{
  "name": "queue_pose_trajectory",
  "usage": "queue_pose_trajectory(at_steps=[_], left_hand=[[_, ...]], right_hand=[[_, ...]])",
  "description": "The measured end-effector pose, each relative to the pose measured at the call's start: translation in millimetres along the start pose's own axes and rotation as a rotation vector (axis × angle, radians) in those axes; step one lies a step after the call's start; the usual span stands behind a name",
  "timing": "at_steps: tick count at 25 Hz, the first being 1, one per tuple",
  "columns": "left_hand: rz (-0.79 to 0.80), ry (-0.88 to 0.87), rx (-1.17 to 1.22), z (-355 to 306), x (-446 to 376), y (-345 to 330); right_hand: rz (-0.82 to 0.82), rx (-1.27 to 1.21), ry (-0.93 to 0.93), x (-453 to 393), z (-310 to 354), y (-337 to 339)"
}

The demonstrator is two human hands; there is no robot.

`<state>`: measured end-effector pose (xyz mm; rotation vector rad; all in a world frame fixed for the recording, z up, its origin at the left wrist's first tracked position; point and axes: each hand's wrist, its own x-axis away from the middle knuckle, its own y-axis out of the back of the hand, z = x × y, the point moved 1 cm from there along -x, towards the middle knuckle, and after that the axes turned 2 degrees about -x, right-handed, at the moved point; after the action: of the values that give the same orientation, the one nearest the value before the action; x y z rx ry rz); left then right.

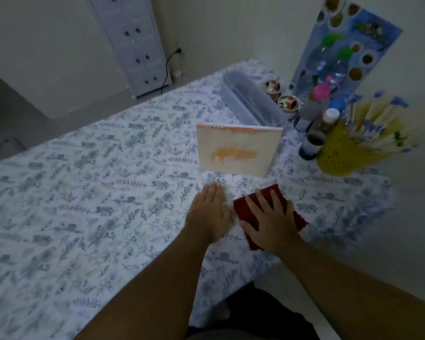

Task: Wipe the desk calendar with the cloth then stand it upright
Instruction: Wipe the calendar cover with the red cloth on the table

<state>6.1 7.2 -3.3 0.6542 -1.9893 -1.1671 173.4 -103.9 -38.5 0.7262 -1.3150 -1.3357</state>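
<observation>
The desk calendar [236, 149], cream with an orange smear and a spiral binding on top, stands upright on the flower-patterned tablecloth [84, 192]. In front of it lies a dark red cloth [249, 212], flat on the table. My right hand [270, 222] rests palm down on the cloth, fingers spread, covering much of it. My left hand [210, 212] lies flat on the tablecloth just left of the cloth, holding nothing. Both hands are a short way in front of the calendar and do not touch it.
Behind the calendar stands a clear plastic container [250, 101]. To the right are two small cups [290, 104], several bottles [314, 133] and a yellow holder of sticks [346, 153]. A poster [349, 45] leans on the wall. The table edge runs near my body.
</observation>
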Motion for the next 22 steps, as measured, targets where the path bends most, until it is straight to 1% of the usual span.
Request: queue_pose_trajectory(at_steps=[1, 3, 4, 7, 10, 12, 13, 15, 16, 17, 18, 19, 20, 22], left_hand=[[0.046, 0.016, 0.008, -5.2, -2.5, -14.9], [0.077, 0.054, 0.022, -9.7, -3.4, -38.2], [0.078, 0.067, 0.007, -9.9, -1.0, -48.0], [0.079, 0.095, -0.041, -11.8, -5.0, -60.0], [0.044, 0.087, 0.017, -8.1, -5.2, -59.6], [-0.12, 0.082, 0.169, -6.3, -3.6, -50.2], [-0.23, 0.118, 0.272, -3.2, -7.9, -42.0], [-0.438, 0.322, 0.539, 4.6, -29.1, -17.5], [-0.506, 0.431, 0.677, 9.1, -43.0, -0.5], [-0.544, 0.499, 0.79, 13.9, -57.0, 18.0], [-0.541, 0.511, 0.887, 19.3, -70.3, 36.7], [-0.498, 0.47, 0.98, 23.1, -80.8, 54.5], [-0.422, 0.398, 1.036, 25.1, -88.2, 70.5], [-0.287, 0.219, 1.024, 24.5, -96.1, 92.5]], right_hand=[[0.049, 0.013, -0.012, 0.5, -2.3, -9.1], [-0.034, 0.029, 0.031, 1.0, -7.5, -22.2], [-0.071, 0.031, 0.043, 3.5, -8.2, -25.4], [-0.116, -0.049, 0.07, -3.5, -13.4, -29.8], [-0.145, -0.116, 0.148, -11.2, -13.3, -33.1], [-0.178, -0.185, 0.222, -18.3, -17.9, -32.5], [-0.191, -0.234, 0.254, -23.7, -21.1, -31.4], [-0.203, -0.338, 0.31, -31.4, -23.2, -27.6], [-0.218, -0.381, 0.333, -34.2, -21.8, -24.4], [-0.234, -0.403, 0.354, -36.4, -18.4, -18.0], [-0.252, -0.416, 0.372, -39.6, -14.3, -10.0], [-0.273, -0.425, 0.381, -43.2, -10.0, -0.3], [-0.302, -0.434, 0.38, -47.2, -5.1, 9.3], [-0.354, -0.455, 0.363, -56.3, 3.0, 25.4]])
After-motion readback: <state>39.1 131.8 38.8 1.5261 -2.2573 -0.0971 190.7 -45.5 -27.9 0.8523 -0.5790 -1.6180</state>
